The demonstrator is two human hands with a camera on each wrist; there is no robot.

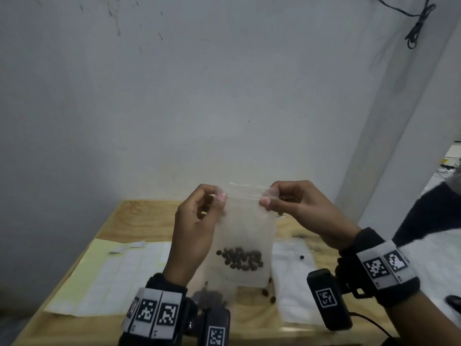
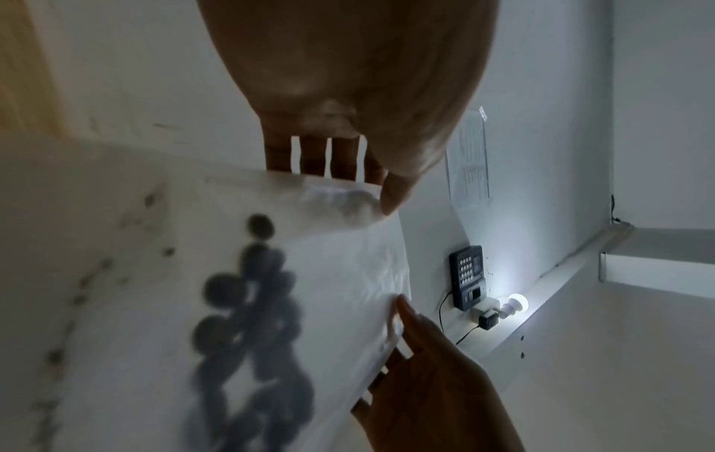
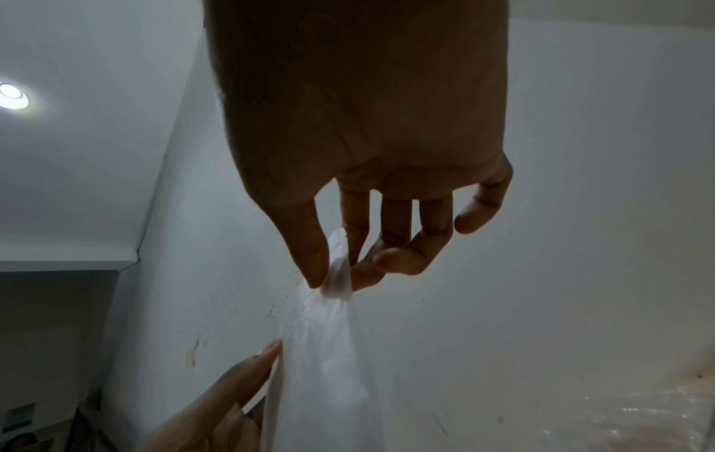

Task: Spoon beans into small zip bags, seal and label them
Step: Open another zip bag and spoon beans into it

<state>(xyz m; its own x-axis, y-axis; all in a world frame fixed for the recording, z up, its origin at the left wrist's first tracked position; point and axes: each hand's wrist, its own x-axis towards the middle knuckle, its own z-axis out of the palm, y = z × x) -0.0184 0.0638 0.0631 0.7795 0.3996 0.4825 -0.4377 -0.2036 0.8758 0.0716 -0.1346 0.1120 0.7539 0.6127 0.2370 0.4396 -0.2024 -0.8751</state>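
Both hands are up off the table, left hand [image 1: 197, 226] and right hand [image 1: 299, 208] each pinching a top corner of the zip bag [image 1: 245, 236], stretching the strip taut, likely for sealing. Beans [image 1: 240, 259] sag well below the pinches, clear of the zip.

Zip bag [image 1: 245, 231]: thin, see-thru plastic, a bit cloudy, w/ a shiny strip on top. Beans [image 1: 240, 258] look dark & matt. Desk [image 1: 139, 216] is pale wood w/ swirly grain. Label sheet [image 1: 119, 275]: smooth white & yellow paper. Wall [image 1: 224, 83] is matt paint.
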